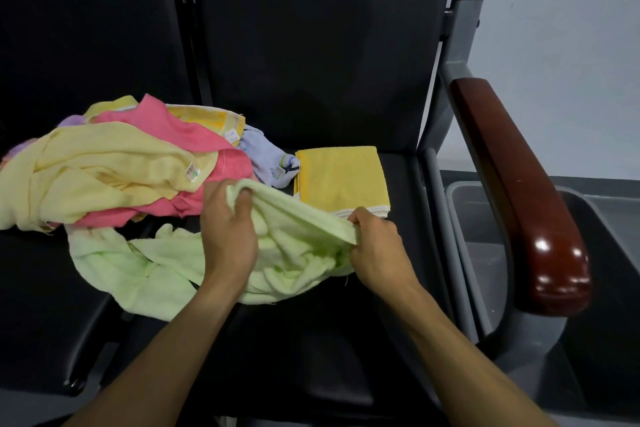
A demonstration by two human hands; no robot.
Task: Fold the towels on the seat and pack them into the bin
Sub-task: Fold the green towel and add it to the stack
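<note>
A crumpled light green towel (152, 263) lies on the black seat (329, 350) in front of me. My left hand (228, 229) grips its upper edge near one corner, and my right hand (377, 246) pinches the same edge further right, so the edge is stretched between them. Behind my right hand a folded yellow towel (341, 177) lies flat on the seat. A loose pile of towels (104, 170), pale yellow, pink, purple and light blue, is heaped on the left. The grey bin (481, 236) stands on the floor to the right of the seat, partly hidden by the armrest.
A dark red wooden armrest (519, 191) on a grey metal frame stands between the seat and the bin. The black seat backs rise behind. A second black seat (41, 305) adjoins on the left, under part of the pile.
</note>
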